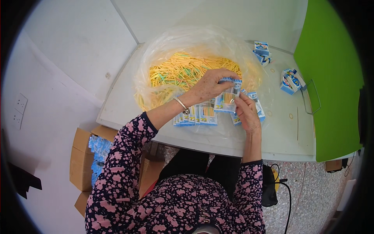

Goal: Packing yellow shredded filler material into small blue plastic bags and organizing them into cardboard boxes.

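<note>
1. Small packet (227, 97), clear with blue-striped ends, sits above the table's near edge; I see both hands gripping it.
2. Left hand (208, 85) pinches its top edge; right hand (246, 113) clasps its lower right side.
3. Filled packets (196, 116) lie in a row just beneath.
4. Plastic bag (163, 46) of yellow sticks (183, 70) is behind, on the white table (280, 136).

Bright, even light is filling the scene; the clear plastic bag (202, 43) is throwing soft glare. Fisheye distortion is bending edges, and black vignetting is ringing the frame.
</note>
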### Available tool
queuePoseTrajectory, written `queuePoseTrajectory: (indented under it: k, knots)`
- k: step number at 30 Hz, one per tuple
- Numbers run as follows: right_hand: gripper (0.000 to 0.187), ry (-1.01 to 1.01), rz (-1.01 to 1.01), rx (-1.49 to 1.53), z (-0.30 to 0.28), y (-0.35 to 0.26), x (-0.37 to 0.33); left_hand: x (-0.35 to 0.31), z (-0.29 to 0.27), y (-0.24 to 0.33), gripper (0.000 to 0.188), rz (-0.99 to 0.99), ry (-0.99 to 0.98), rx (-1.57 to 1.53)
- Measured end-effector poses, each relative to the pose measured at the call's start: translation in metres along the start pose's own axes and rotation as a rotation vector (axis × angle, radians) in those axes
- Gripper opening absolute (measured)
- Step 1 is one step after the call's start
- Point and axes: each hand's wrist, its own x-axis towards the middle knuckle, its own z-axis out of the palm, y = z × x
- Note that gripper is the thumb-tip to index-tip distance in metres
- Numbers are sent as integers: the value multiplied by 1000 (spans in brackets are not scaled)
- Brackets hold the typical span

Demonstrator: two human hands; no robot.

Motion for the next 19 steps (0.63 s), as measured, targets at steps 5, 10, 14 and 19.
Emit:
queuePoseTrajectory:
  k: [5, 10, 14, 19]
  knots:
    - [21, -5, 30, -153, -10, 6, 3, 6, 1, -23, 27, 57, 53, -225]
    - [23, 215, -61, -139, -12, 2, 4, 4, -21, -63, 16, 124, -165, 595]
    - [23, 229, -84, -151, -12, 1, 5, 6, -14, -82, 13, 258, -373, 904]
    - [25, 187, -2, -158, -15, 3, 5, 14, -6, -85, 15, 354, -488, 1032]
